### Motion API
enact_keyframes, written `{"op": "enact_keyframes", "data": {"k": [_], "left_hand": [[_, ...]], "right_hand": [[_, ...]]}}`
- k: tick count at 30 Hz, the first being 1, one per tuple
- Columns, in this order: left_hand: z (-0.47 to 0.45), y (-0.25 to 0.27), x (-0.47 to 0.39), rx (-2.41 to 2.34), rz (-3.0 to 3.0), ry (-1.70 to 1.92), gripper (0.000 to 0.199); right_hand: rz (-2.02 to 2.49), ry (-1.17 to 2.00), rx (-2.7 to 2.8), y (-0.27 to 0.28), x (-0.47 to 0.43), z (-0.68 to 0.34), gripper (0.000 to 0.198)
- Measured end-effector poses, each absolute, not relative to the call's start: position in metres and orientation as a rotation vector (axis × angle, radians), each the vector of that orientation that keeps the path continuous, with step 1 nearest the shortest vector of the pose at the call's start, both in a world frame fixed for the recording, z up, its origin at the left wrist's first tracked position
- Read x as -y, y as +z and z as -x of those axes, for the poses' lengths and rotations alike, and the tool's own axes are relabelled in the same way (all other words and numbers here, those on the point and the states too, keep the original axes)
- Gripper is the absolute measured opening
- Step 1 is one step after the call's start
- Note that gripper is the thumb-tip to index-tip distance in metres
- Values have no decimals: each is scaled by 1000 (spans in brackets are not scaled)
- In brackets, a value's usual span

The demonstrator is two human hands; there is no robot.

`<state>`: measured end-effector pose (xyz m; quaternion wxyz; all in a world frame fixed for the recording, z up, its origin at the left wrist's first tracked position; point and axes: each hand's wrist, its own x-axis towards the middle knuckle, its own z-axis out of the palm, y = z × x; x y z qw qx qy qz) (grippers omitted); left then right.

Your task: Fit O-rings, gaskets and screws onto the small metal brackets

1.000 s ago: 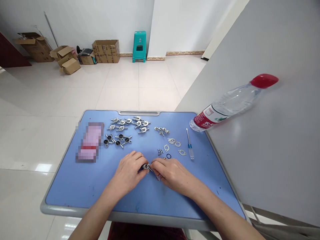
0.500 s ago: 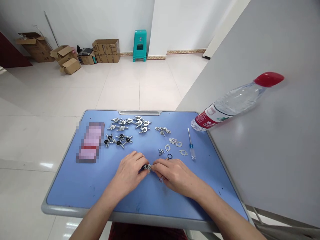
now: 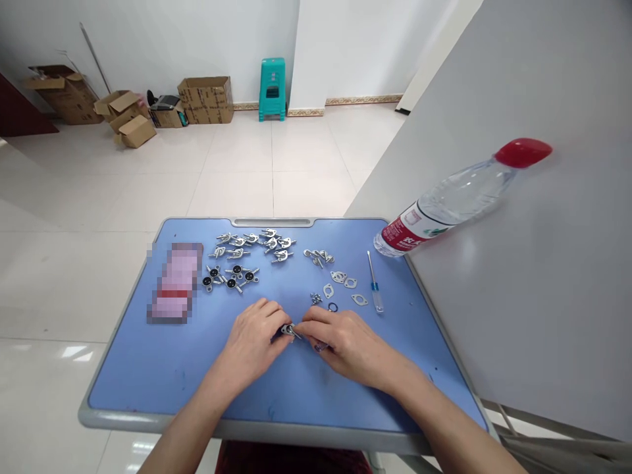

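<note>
- A small silver metal fitting with a flat flange point(image 3: 288, 330) is held near the middle of the blue, grey-rimmed desk point(image 3: 148, 375), between the two hands.
- The left hand point(image 3: 255, 337) is found pinching the fitting between thumb and fingers, apparently so that it is steadied with its right end left exposed.
- The right hand point(image 3: 345, 342) is curled, its fingertips brought to that exposed end; whether the fitting is pinched or merely touched cannot be told. A small, partly hidden translucent piece point(image 3: 320, 345) is seen under its fingers; its nature is not established.
- Similar silver flanged fittings point(image 3: 283, 255) are grouped beyond the left hand, and black-faced metal fittings point(image 3: 232, 283) are set nearer it; sorting by kind is suggested.
- Tiny silver screws point(image 3: 316, 299), a dark blue ring point(image 3: 336, 307) and flat oval metal plates point(image 3: 338, 277) are laid just beyond the right hand, presumably for easy reach.
- A screwdriver with a clear handle and blue collar point(image 3: 376, 296) is laid to their right, apart from the loose parts.
</note>
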<state>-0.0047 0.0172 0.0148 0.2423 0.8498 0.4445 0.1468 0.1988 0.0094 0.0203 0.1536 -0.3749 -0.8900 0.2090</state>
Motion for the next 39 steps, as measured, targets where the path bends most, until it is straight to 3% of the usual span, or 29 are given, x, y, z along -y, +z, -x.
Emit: {"op": "enact_keyframes", "data": {"k": [5,11,17,20,29,34,39], "left_hand": [[4,15,-17,-1220,-2323,397,7],[4,17,-18,-1238,-2276,393,9],[4,14,-19,-1182,-2276,405,9],[2,10,-19,-1132,-2307,416,9],[-1,3,-20,-1072,-2371,483,8],[-2,3,-20,-1055,-2391,502,7],[-2,3,-20,-1063,-2390,490,7]], "right_hand": [[1206,974,2224,39,-9,-200,14],[1286,1248,1658,44,-11,-207,41],[1248,1338,1486,32,-14,-206,37],[1200,1309,1447,30,-12,-204,28],[1183,1325,1532,35,-14,-213,31],[1119,1362,1521,40,-16,-213,13],[1089,1110,1707,43,-16,-213,7]]}}
